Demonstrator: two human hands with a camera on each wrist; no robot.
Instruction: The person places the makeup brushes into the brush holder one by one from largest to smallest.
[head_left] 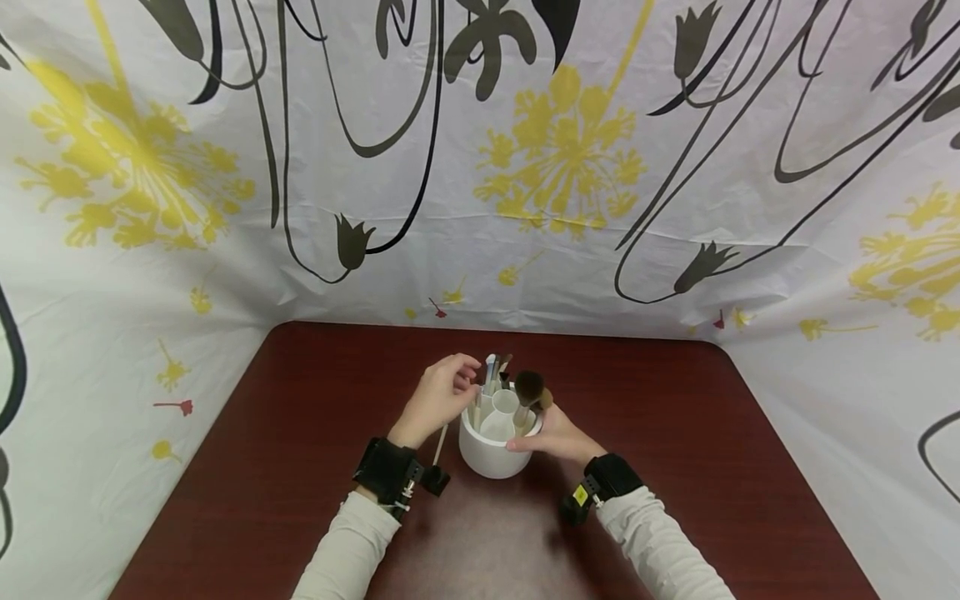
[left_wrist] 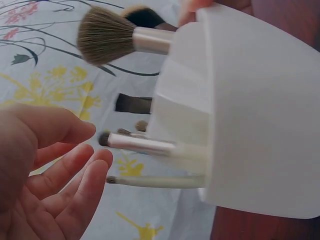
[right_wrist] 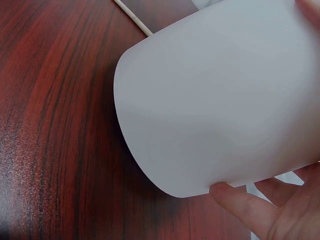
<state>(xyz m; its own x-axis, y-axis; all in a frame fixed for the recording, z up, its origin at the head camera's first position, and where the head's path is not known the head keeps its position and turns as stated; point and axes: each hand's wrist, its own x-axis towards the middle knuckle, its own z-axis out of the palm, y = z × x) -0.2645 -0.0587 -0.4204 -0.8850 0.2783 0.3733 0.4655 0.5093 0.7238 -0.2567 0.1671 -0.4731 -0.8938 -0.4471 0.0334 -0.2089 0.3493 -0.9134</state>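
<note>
A white round makeup brush holder (head_left: 491,458) with inner compartments stands on the table, several brushes upright in it. My right hand (head_left: 557,434) grips its right side, thumb by the front rim and fingers round the far side. A big fluffy makeup brush (left_wrist: 106,36) sticks out on the right. Slim brushes stand on the left, among them a small dark-tipped brush (left_wrist: 140,143) and a thin pale-handled brush (left_wrist: 155,182). Beside these tips is my left hand (head_left: 438,396), its fingers loosely bent and nothing between them; in the left wrist view a gap shows between thumb and fingers.
A thin pale stick (right_wrist: 134,19) lies on the dark red-brown table (head_left: 337,367), just left of the holder. White cloth (head_left: 450,192) with yellow and grey floral print hangs behind and at both sides of the table. Each wrist carries a black strap with a camera.
</note>
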